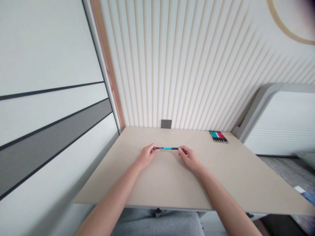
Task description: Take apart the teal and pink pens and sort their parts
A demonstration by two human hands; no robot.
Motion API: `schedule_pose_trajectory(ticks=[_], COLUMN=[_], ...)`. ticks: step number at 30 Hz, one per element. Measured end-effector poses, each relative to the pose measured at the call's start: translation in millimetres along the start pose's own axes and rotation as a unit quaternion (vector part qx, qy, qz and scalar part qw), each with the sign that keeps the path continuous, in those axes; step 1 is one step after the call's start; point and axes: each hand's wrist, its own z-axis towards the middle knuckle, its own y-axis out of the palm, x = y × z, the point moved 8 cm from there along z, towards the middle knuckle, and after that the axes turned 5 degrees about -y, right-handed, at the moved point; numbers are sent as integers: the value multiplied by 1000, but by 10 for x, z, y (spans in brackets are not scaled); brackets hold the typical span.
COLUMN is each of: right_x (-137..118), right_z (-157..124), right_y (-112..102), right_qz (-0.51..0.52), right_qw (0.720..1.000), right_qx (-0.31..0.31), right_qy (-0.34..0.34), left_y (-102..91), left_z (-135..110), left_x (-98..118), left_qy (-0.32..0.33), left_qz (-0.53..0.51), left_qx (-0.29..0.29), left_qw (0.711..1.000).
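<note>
Between the pinching fingertips of the left hand (147, 156) and right hand (189, 159), a teal-and-black pen (167, 148) lies crosswise over the beige tabletop (162, 183). Beyond the right fingers sits a row of teal and red pens (218, 136). A loosened pinch could drop the pen, letting it roll. No writing is legible.

You can read no text here: any print on the slim teal-and-black pen (167, 148) or on the row of teal, red and black pens (218, 136) is too small to make out.
</note>
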Motion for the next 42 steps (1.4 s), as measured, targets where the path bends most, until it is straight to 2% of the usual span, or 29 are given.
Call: schedule_pose_trajectory(ticks=[2,6,13,16,19,24,26,29,35,39,42], right_x=[-16,-72,-50,-33,-58,-49,34,260,680,855,972], right_z=[-2,-31,-141,-126,-95,-46,-10,21,-9,3,58], right_y=[-18,30,217,210,190,169,82,-158,-798,-1084,-1217], right_qz=[-6,-2,91,70,31,-82,-162,-283,-373,-413,-428], right_qw=[1000,998,979,984,991,991,984,954,895,860,847], right_qx=[-3,-60,-169,-151,-127,-109,-79,-32,54,65,48], right_qy=[-4,-2,73,66,27,-14,7,92,238,293,312], left_y=[5,-1,-59,-69,-58,-4,10,19,77,138,160], left_z=[7,17,16,16,20,36,45,55,53,37,32], left_x=[-13,2,55,45,31,3,-20,-46,-3,58,102], left_qy=[0,7,30,35,40,43,39,37,54,65,76], left_qz=[0,0,-5,-7,-6,2,5,14,38,53,67], left_qx=[-3,-4,21,31,34,23,23,22,-21,-58,-67], left_qw=[1000,1000,999,999,999,999,999,999,998,995,993])
